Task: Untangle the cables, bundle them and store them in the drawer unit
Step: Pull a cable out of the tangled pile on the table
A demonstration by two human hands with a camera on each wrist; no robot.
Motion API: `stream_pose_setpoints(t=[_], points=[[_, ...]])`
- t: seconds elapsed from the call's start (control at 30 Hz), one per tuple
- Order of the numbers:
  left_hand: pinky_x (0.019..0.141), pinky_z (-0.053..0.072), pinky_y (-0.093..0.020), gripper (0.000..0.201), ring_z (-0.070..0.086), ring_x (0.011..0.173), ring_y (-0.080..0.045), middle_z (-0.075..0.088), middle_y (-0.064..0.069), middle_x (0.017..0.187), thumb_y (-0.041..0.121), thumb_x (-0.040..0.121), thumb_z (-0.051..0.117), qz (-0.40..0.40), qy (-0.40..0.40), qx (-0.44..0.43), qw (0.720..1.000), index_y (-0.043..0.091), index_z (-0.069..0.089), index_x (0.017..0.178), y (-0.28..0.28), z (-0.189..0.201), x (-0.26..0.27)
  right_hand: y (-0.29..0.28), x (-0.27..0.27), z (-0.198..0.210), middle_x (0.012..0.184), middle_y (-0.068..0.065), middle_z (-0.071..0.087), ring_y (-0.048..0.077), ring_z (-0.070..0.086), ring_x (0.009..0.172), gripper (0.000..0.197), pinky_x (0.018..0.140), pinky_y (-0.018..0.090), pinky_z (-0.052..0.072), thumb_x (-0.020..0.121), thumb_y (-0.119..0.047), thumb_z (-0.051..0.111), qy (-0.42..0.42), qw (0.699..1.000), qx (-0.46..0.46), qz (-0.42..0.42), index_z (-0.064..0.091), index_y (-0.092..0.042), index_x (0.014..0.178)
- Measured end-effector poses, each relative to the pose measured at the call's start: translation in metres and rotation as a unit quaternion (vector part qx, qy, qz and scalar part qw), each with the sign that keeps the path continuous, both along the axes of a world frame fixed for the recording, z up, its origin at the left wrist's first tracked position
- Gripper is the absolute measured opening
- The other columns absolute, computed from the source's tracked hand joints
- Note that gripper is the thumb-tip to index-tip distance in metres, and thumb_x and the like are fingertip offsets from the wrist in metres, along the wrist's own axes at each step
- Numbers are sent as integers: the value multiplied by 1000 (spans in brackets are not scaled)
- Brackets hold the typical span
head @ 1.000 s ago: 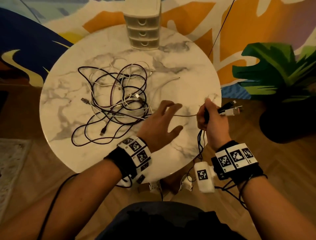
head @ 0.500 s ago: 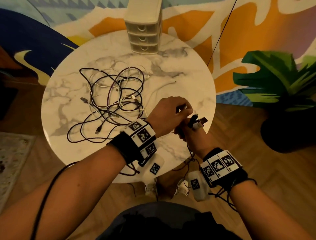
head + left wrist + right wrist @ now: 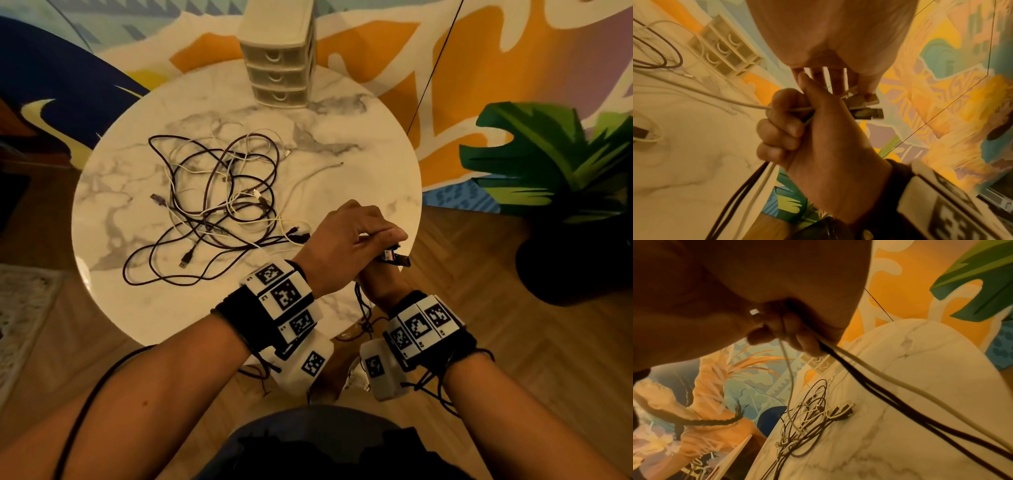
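Marble worktop (image 3: pixel 359 144): tangled cables (image 3: pixel 219 202) at 9 o'clock; right hand (image 3: pixel 818 129) fisted round cable ends (image 3: pixel 865 110), left hand (image 3: pixel 346 240) pinching them w/ fingertips.

Beyond my hands stands a round white marble-patterned table (image 3: pixel 359 137) on a brown herringbone wood floor (image 3: pixel 513 342). Past it rises a wall mural in orange, cream and blue (image 3: pixel 394 41); right of my right hand, painted green leaves (image 3: pixel 548 161). The light is warm and dim.

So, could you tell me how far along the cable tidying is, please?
Early. The right hand grips a few separated cables; the left hand is adding a thin white cable. Left: the tangled pile on the table, bundling, and the drawer unit, drawers closed.
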State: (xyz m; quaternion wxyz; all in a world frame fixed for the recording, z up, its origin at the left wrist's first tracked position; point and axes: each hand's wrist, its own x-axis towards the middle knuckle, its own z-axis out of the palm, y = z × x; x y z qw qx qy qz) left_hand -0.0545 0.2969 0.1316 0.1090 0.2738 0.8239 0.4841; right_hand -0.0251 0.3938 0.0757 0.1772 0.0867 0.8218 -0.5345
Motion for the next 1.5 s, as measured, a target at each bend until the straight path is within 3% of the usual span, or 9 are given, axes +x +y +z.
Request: stream_pose_setpoints(t=[0.1, 0.27, 0.37, 0.5, 0.73, 1.0, 1.13, 1.27, 1.5], points=[[92, 40, -23, 39, 46, 107, -12, 50, 10, 113, 48, 88, 46, 53, -17, 20, 998, 30, 60, 121, -6, -8, -2, -3, -5, 7, 82, -1, 53, 18, 50, 85, 20, 77, 28, 40, 95, -20, 38, 73, 984, -115, -112, 51, -21, 80], [66, 39, -21, 38, 49, 70, 1, 59, 9, 104, 48, 89, 54, 14, -137, -155, 978, 27, 53, 121, -51, -58, -3, 5, -12, 16, 79, 18, 64, 21, 61, 80, 54, 85, 26, 46, 102, -30, 28, 136, 952, -179, -209, 52, -1, 64], [73, 36, -25, 25, 51, 75, -7, 63, 0, 97, 35, 92, 55, 11, -144, -267, 953, 15, 63, 104, -96, -109, 7, 12, -13, 20, 44, 9, 47, 25, 49, 44, 63, 66, 33, 55, 102, -39, 23, 52, 880, -406, -240, 41, -8, 49], [79, 42, -29, 25, 60, 99, -27, 65, -10, 109, 21, 95, 53, 135, -186, -289, 929, 9, 65, 112, -163, -130, -7, 21, -13, 23, 34, -2, 23, 12, 18, 34, 67, 38, 20, 23, 100, -48, 26, 10, 845, -441, -303, 31, -16, 41], [68, 45, -35, 42, 60, 79, -31, 66, -17, 85, 38, 97, 41, 328, 0, -237, 914, 6, 66, 85, -166, -57, -75, 13, -22, 23, 40, 0, 50, 14, 48, 46, 71, 56, 20, 40, 101, -40, 32, 128, 911, -255, -297, 38, -12, 36], [62, 44, -36, 23, 60, 84, -28, 56, -3, 104, 31, 97, 36, 104, 109, -399, 904, 17, 53, 103, -63, -36, 11, -35, -3, 9, 44, -5, 57, -1, 48, 34, 63, 39, 12, 35, 97, -50, 33, -97, 970, -186, -126, 67, 3, 92], [71, 49, -39, 34, 58, 88, -25, 51, -2, 116, 24, 96, 42, 94, -2, -286, 954, 20, 41, 130, -74, -70, 26, -28, -8, -10, 40, 3, 48, 4, 43, 33, 60, 55, 24, 36, 98, -38, 39, -63, 977, -109, -170, 64, 5, 64], [71, 56, -44, 28, 62, 83, -26, 58, -8, 106, 25, 94, 50, 187, -243, -149, 940, 17, 48, 121, -107, -118, 27, -19, -11, 3, 50, 13, 43, 5, 37, 31, 54, 38, 11, 31, 103, -23, 28, -8, 970, -159, -182, 68, 11, 89], [82, 45, -36, 29, 60, 98, -32, 65, -16, 104, 33, 93, 51, 261, -148, -254, 919, 9, 66, 101, -171, -132, -43, -1, -11, 4, 41, 0, 52, 5, 40, 36, 59, 51, 15, 32, 102, -30, 32, 14, 964, -151, -217, 66, 14, 81]])
